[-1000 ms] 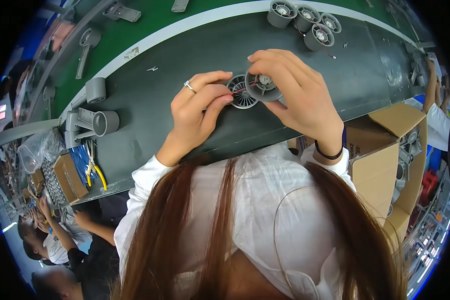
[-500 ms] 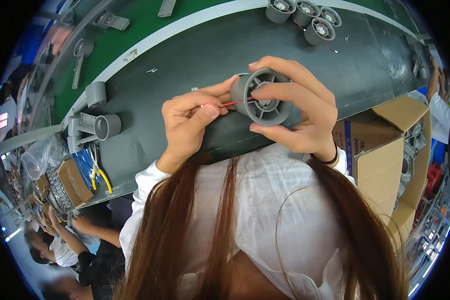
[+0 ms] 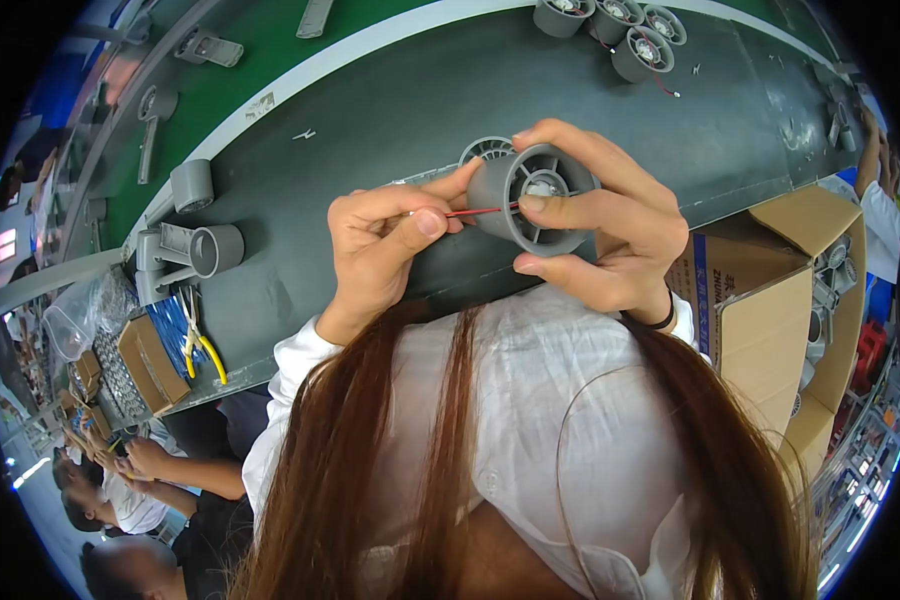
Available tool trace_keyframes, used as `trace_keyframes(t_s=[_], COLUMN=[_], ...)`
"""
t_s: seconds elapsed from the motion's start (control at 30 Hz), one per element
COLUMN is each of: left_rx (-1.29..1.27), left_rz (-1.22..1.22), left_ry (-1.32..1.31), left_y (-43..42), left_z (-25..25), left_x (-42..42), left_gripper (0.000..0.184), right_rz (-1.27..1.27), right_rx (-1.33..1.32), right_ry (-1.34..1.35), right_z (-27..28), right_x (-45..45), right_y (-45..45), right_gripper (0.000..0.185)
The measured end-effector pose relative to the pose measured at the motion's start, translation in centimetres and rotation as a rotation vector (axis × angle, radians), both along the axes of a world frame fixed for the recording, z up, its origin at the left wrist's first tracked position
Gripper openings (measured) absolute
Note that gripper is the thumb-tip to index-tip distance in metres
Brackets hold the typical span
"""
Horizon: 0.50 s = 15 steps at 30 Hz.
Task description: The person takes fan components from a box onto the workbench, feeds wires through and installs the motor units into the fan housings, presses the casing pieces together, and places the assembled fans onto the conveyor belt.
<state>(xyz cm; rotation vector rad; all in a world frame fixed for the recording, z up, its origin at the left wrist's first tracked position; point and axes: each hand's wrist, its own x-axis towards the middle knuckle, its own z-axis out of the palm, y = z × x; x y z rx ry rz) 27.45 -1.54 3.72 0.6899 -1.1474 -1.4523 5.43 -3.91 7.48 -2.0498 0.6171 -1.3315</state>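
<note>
Grey housing (image 3: pixel 499 186) drawn bodyward | left hand (image 3: pixel 378 238) pinches red wire (image 3: pixel 478 212) | right hand (image 3: pixel 625 225) clasps housing | housing between both

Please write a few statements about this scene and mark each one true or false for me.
1. The left hand pinches a red wire. True.
2. The right hand holds a grey cup. True.
3. The pliers are in the right hand. False: they lie at the left end of the table.
4. Four more cups stand grouped near the table's far edge. True.
5. The carton on the right is shut. False: it is open, with grey parts inside.
</note>
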Motion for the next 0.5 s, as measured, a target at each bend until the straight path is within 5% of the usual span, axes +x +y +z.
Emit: trace_keyframes(t_s=[0.5], left_rx=[0.017], left_rz=[-0.062], left_ry=[0.013], left_y=[0.2], left_z=[0.2], left_x=[-0.5], left_gripper=[0.025], right_rz=[0.036], right_rx=[0.025], right_ry=[-0.029], right_z=[-1.1], right_x=[-0.9], right_y=[0.9], right_gripper=[0.047])
